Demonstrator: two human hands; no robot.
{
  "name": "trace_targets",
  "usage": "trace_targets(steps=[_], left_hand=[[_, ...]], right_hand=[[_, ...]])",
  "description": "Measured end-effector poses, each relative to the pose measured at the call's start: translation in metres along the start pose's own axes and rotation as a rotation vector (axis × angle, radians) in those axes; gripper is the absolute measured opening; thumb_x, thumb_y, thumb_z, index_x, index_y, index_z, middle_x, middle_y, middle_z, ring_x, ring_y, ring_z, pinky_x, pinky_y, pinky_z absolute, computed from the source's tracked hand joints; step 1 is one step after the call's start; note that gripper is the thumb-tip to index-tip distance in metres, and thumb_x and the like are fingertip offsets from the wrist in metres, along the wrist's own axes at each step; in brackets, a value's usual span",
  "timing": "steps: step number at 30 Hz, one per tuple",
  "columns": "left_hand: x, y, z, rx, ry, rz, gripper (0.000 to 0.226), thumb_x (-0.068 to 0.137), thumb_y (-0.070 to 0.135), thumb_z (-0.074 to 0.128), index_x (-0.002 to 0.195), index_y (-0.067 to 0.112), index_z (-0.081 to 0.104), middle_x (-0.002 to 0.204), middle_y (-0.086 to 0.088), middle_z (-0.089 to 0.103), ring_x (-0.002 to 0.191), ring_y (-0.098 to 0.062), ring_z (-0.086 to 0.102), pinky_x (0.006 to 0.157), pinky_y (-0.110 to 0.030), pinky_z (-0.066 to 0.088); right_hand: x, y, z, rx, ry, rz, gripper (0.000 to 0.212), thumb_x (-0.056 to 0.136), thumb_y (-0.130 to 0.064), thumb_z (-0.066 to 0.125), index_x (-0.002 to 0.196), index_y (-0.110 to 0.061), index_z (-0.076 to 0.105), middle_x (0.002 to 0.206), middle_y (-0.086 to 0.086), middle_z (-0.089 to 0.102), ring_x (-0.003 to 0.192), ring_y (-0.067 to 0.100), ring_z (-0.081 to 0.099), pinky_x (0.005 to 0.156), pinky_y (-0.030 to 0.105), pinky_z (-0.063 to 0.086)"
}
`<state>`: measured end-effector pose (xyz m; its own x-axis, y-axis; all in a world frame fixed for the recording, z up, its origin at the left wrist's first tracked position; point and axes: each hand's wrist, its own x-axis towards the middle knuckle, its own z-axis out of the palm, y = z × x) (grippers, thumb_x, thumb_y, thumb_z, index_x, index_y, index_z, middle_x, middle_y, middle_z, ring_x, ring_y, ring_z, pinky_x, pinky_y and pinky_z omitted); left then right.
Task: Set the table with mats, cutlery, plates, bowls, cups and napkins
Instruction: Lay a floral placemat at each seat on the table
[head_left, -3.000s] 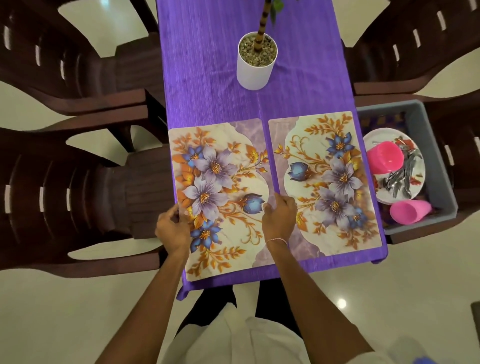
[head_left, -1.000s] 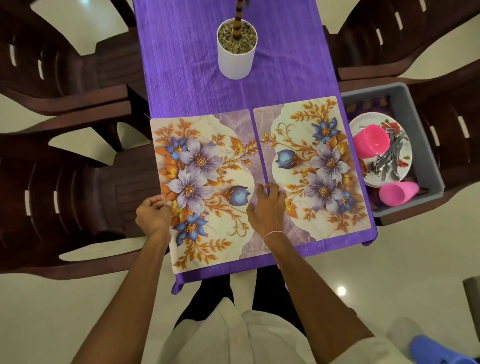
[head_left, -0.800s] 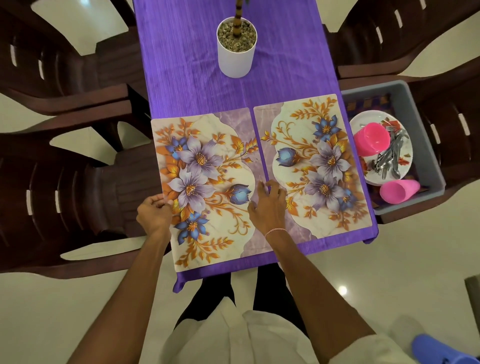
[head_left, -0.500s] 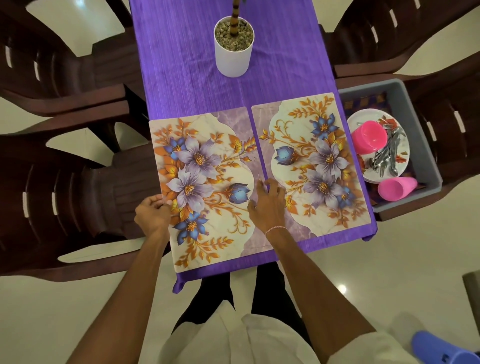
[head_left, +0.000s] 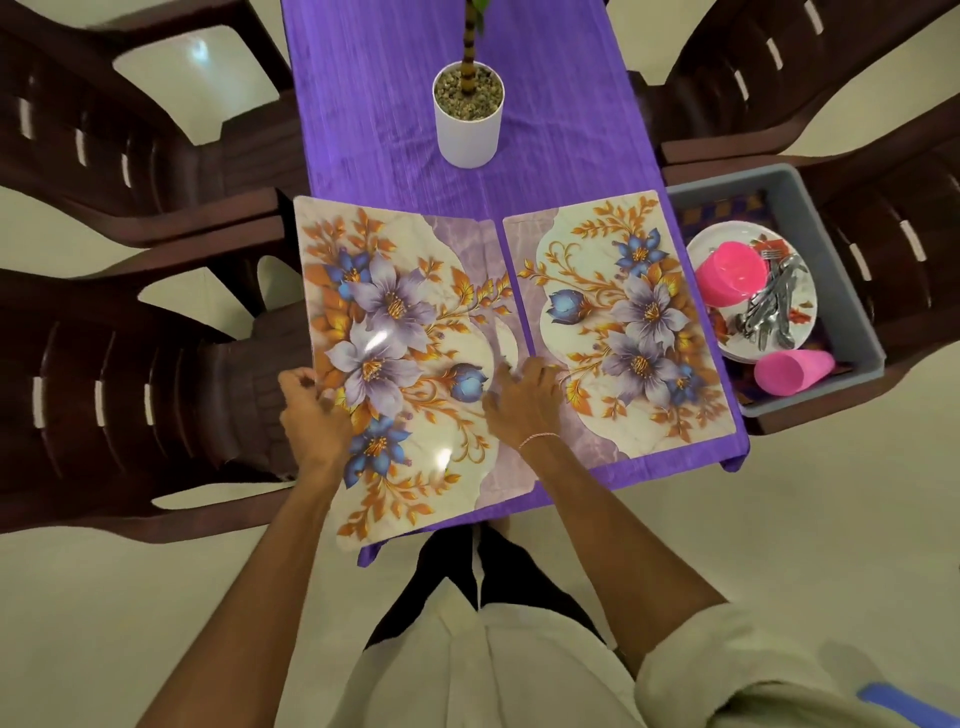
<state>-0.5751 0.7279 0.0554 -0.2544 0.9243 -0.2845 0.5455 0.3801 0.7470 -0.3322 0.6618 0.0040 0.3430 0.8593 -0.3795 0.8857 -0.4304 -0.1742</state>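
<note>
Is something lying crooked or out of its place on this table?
Yes. The left mat hangs over the table's left edge and near corner, unlike the right mat. In the grey bin, one pink cup lies on its side.

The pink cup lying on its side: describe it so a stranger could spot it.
Right of the purple-clothed table sits a grey plastic bin. The pink plastic cup lies at its near end, beside the white plates. Unlike the other pink cup, upright on the plates, it is tipped over.
</note>
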Motion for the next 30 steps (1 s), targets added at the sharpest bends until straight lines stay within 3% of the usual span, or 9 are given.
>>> trace_targets(steps=[5,7,10,13,15,18,21,25,30], left_hand=[[-0.014,-0.014,-0.066,-0.049,0.074,0.061,0.022,0.094,0.002,0.054,0.107,0.018,0.05,0.095,-0.005,0.064,0.084,-0.018,0.057,0.078,-0.031,0.044],[-0.015,-0.028,-0.098,-0.105,0.065,0.039,0.031,0.094,-0.001,0.053,0.104,0.029,0.049,0.099,-0.006,0.067,0.088,-0.019,0.06,0.081,-0.038,0.047],[-0.018,-0.04,-0.142,-0.201,0.074,0.0,0.026,0.096,0.01,0.06,0.104,0.033,0.051,0.107,-0.007,0.072,0.088,-0.015,0.067,0.079,-0.044,0.057],[-0.025,-0.045,-0.169,-0.314,0.062,0.026,0.03,0.102,0.0,0.053,0.104,0.029,0.049,0.103,-0.004,0.069,0.078,-0.001,0.066,0.062,-0.02,0.056],[-0.03,-0.047,-0.185,-0.359,0.055,0.074,0.029,0.104,-0.003,0.049,0.107,0.025,0.049,0.102,-0.003,0.069,0.079,-0.001,0.067,0.063,-0.018,0.056],[-0.025,-0.062,-0.23,-0.421,0.084,0.121,0.027,0.105,-0.005,0.046,0.118,0.016,0.055,0.1,0.01,0.075,0.085,0.001,0.069,0.07,-0.019,0.057],[-0.01,-0.085,-0.29,-0.441,0.124,0.177,0.032,0.103,-0.006,0.047,0.131,0.004,0.056,0.105,0.016,0.075,0.094,-0.001,0.069,0.079,-0.021,0.057],[0.016,-0.135,-0.38,-0.497,0.164,0.155,0.035,0.101,0.0,0.049,0.13,0.014,0.06,0.111,0.005,0.075,0.097,-0.011,0.07,0.081,-0.033,0.06],[0.041,-0.191,-0.471,-0.51,0.185,0.105,0.035,0.101,0.004,0.05,0.125,0.025,0.065,0.12,-0.006,0.072,0.107,-0.022,0.07,0.092,-0.046,0.059]], right_hand=[[-0.037,-0.041,0.001,0.604,-0.064,0.001,0.044,0.097,-0.046,0.057,0.134,-0.022,0.059,0.135,0.011,0.055,0.125,0.033,0.051,0.103,0.047,0.046],[-0.05,-0.057,-0.009,0.962,-0.077,0.037,0.042,0.096,-0.039,0.065,0.134,-0.022,0.059,0.119,-0.001,0.066,0.11,0.019,0.062,0.096,0.039,0.053],[-0.052,-0.074,-0.023,1.203,-0.093,0.083,0.04,0.098,-0.022,0.067,0.136,-0.026,0.057,0.096,-0.012,0.066,0.091,0.006,0.065,0.083,0.024,0.053],[-0.055,-0.1,-0.039,1.292,-0.159,-0.049,0.016,0.101,-0.018,0.064,0.102,-0.033,0.068,0.085,-0.017,0.066,0.09,0.011,0.065,0.082,0.032,0.051],[-0.062,-0.125,-0.049,1.35,-0.215,-0.121,0.017,0.103,-0.02,0.062,0.111,-0.034,0.069,0.104,-0.011,0.072,0.104,0.013,0.066,0.091,0.036,0.053],[-0.076,-0.178,-0.055,1.393,-0.242,-0.238,0.041,0.104,-0.02,0.058,0.145,-0.021,0.052,0.144,-0.002,0.06,0.132,0.012,0.056,0.109,0.033,0.048],[-0.099,-0.243,-0.059,1.394,-0.237,-0.283,0.034,0.105,-0.009,0.054,0.135,-0.027,0.056,0.132,-0.008,0.065,0.121,0.0,0.062,0.099,0.024,0.051],[-0.136,-0.34,-0.043,1.432,-0.264,-0.312,0.037,0.104,-0.014,0.056,0.141,-0.021,0.055,0.136,0.002,0.067,0.127,0.022,0.063,0.101,0.04,0.055],[-0.175,-0.442,-0.025,1.394,-0.291,-0.322,0.042,0.101,-0.024,0.059,0.142,-0.017,0.055,0.133,0.005,0.069,0.122,0.027,0.066,0.101,0.053,0.054]])
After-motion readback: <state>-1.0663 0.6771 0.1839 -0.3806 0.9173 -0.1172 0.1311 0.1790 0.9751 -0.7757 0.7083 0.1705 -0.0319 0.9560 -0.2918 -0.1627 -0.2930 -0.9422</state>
